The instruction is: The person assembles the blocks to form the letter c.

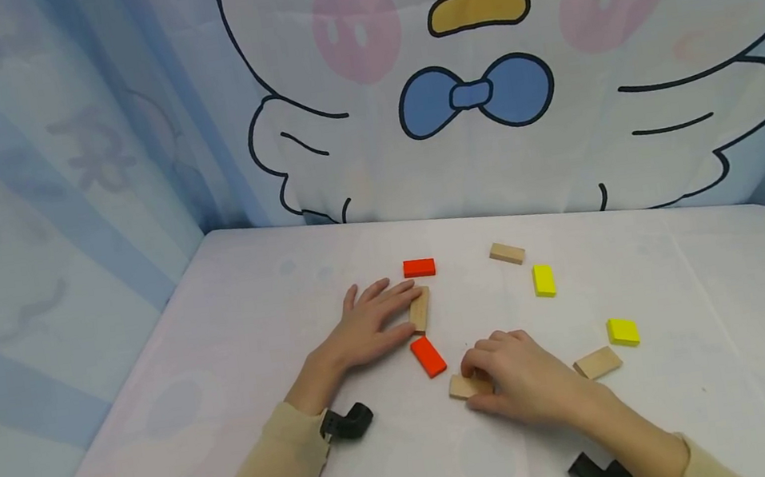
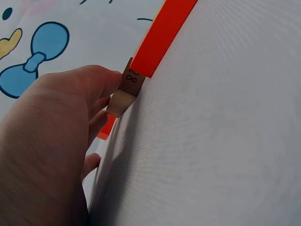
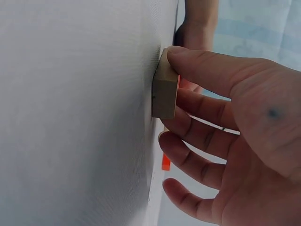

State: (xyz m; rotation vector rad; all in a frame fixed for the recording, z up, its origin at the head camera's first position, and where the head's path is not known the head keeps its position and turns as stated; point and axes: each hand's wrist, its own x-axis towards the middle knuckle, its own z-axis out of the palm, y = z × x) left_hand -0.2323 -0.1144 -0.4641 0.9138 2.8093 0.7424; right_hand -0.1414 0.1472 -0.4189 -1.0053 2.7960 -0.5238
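My left hand (image 1: 369, 329) lies with its fingers spread beside a plain wooden block (image 1: 420, 311). The index fingertip touches that block's far end and the thumb tip its near end; dark marks show on the block in the left wrist view. Between thumb and fingers, my right hand (image 1: 520, 377) pinches another wooden block (image 3: 164, 92) low at the tabletop, its other fingers loosely bent. One red block (image 1: 419, 267) lies beyond the left hand's block. A second red block (image 1: 429, 356) lies at the near end, between the hands.
Right of the hands, a wooden block (image 1: 598, 363) lies near a yellow block (image 1: 623, 332). Farther back are another wooden block (image 1: 507, 253) and yellow block (image 1: 544, 280). A white cloth covers the table (image 1: 731, 354); a printed curtain (image 1: 489, 168) hangs behind it.
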